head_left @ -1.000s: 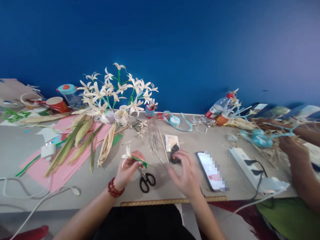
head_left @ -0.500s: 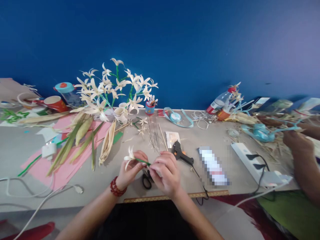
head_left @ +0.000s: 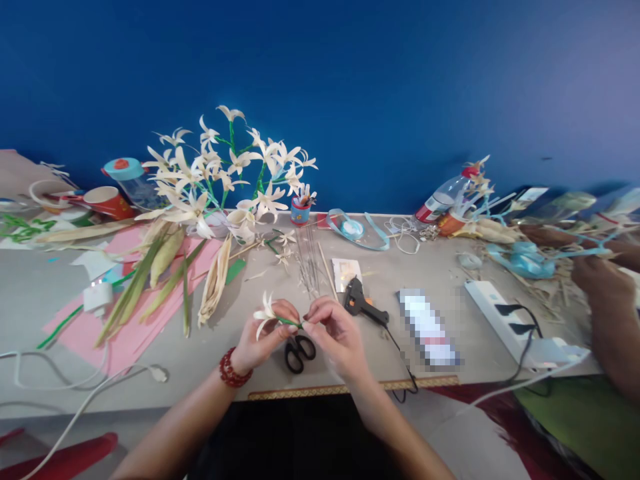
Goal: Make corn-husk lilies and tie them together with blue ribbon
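My left grip (head_left: 263, 343) and right grip (head_left: 343, 340) pinch the stem (head_left: 288, 321), closed; its flower (head_left: 265, 313) is formed, apart from the upright bunch (head_left: 220, 167).

Matt pink paper (head_left: 117, 340), glossy clear plastic bottle (head_left: 443, 195), smooth dark-handled scissors (head_left: 299, 353).

– Can see the scissors (head_left: 299, 349) whole?
– No, just the handles; can't find the blades, hidden behind the left hand (head_left: 261, 341).
– Try the end of the flower (head_left: 267, 316).
– Lost between the fingertips of the right hand (head_left: 341, 335).
– And read the phone (head_left: 428, 328)?
– Can't; blotted out in coarse squares.
– Check the co-worker's hand (head_left: 606, 285).
– Too blurred to tell its hold.
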`<state>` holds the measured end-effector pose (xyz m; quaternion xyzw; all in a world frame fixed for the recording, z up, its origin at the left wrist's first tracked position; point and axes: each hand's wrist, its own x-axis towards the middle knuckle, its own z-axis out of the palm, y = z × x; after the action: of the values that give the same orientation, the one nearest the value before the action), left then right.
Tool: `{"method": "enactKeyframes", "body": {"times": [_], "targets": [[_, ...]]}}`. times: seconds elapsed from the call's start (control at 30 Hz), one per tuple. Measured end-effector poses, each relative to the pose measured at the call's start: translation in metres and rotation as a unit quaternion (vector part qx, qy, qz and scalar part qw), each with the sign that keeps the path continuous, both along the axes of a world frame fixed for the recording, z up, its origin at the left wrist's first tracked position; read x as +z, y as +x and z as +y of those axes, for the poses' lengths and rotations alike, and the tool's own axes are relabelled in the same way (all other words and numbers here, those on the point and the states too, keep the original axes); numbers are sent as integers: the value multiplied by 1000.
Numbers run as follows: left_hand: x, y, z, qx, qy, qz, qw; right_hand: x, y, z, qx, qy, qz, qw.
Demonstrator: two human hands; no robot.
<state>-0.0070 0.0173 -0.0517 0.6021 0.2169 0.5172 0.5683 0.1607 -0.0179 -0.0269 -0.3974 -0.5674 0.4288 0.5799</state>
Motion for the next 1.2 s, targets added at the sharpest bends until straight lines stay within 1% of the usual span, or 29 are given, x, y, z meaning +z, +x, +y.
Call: {"method": "enactKeyframes", "body": {"times": [0.1, 0.2, 0.3, 0.63, 0.83, 1.03, 1.13, 1.2], "targets": [[0, 0, 0, -16, -11, 1, 1000, -6, -1, 2, 24, -61, 71, 995], [-1, 0, 1, -36, -19, -3, 999, -10, -2, 3, 49, -127, 134, 982], [-3, 0, 2, -43, -25, -4, 999, -10, -2, 4, 61, -161, 162, 972], [-3, 1, 2, -32, -45, -9, 998, -12, -3, 5, 57, -177, 161, 969], [-4, 1, 3, -22, -49, 0, 999, -9, -2, 5, 60, -169, 128, 976], [-6, 2, 2, -21, -71, -4, 997, -7, 0, 5, 46, -186, 111, 975], [-6, 2, 2, -19, -61, -8, 998, -6, 2, 5, 33, -167, 96, 981], [-6, 2, 2, -13, -51, -10, 999, -5, 3, 4, 29, -137, 75, 987]]}}
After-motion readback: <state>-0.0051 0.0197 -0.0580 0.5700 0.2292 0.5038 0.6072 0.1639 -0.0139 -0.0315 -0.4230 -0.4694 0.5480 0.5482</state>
